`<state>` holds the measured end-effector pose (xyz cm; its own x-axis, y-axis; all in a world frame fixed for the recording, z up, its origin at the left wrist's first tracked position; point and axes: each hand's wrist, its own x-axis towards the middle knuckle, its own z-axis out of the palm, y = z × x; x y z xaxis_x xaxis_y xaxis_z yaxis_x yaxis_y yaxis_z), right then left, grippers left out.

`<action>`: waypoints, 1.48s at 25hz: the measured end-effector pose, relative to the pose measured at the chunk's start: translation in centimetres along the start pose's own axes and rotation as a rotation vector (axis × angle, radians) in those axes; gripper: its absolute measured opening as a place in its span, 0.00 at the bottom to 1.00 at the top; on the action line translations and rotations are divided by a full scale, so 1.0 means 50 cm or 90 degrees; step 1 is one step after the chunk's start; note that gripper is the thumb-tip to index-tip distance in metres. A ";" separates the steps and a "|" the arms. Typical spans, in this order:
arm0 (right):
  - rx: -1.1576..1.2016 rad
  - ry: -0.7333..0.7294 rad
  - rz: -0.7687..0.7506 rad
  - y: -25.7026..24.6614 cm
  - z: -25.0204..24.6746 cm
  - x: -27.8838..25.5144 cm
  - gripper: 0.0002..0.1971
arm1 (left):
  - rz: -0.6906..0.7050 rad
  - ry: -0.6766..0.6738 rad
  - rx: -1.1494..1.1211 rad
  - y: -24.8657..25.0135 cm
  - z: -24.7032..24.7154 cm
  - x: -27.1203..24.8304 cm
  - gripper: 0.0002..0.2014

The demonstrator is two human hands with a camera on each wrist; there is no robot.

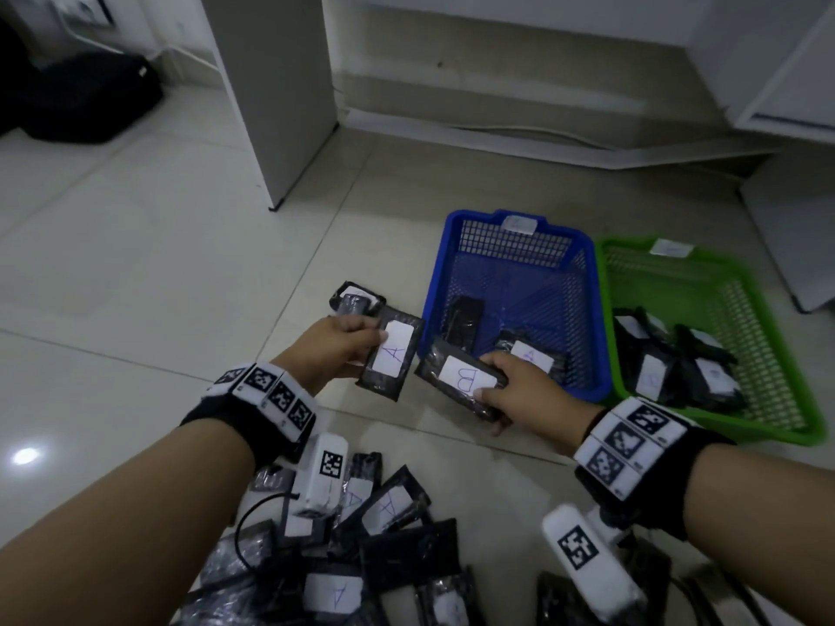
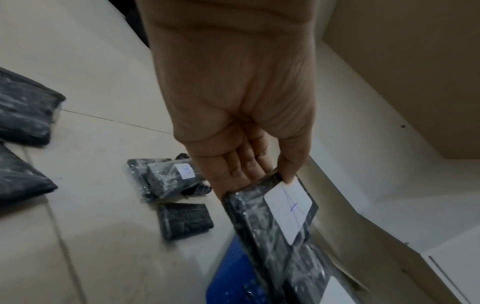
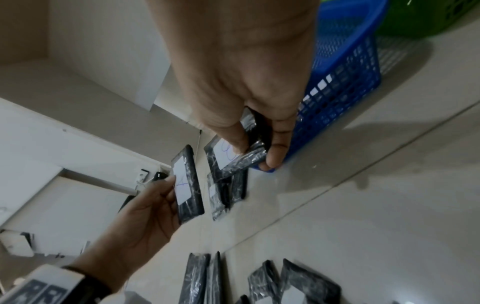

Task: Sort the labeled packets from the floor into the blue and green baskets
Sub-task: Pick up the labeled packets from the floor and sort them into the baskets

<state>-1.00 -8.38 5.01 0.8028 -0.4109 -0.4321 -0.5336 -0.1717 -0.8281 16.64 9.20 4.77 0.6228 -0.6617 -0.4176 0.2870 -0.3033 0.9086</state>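
My left hand [image 1: 348, 341] pinches a black packet labeled A [image 1: 392, 360] [image 2: 285, 214] [image 3: 187, 185], held above the floor just left of the blue basket [image 1: 583, 309] [image 3: 345, 67]. My right hand [image 1: 510, 386] [image 3: 259, 152] grips a black packet labeled B [image 1: 461, 381] [image 3: 233, 160] at the blue basket's near left corner. The blue basket holds a few black packets [image 1: 465, 323]. The green basket [image 1: 759, 363] to its right holds several packets [image 1: 677, 359]. A pile of labeled packets [image 1: 370, 535] lies on the floor below my wrists.
Another small cluster of packets [image 1: 357, 300] [image 2: 171, 181] lies on the tiles beyond my left hand. A white cabinet leg [image 1: 280, 97] stands at the back, with white furniture [image 1: 795, 83] at the right. A black bag [image 1: 86, 97] sits at far left.
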 end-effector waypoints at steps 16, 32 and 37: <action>0.186 0.311 0.064 0.208 -0.316 -0.082 0.11 | 0.080 0.197 0.256 -0.020 0.369 0.162 0.21; 0.028 0.551 0.019 0.369 -0.468 -0.218 0.11 | 0.470 -0.007 0.565 -0.051 0.613 0.065 0.10; -0.242 0.536 0.311 0.590 -0.534 -0.287 0.21 | 0.441 -0.151 0.498 -0.143 0.779 0.002 0.11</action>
<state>-35.39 -31.44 -3.70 0.1097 -0.9774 -0.1806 -0.9163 -0.0290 -0.3995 -13.70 -15.39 -1.75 0.2896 -0.9492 0.1234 -0.6728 -0.1102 0.7316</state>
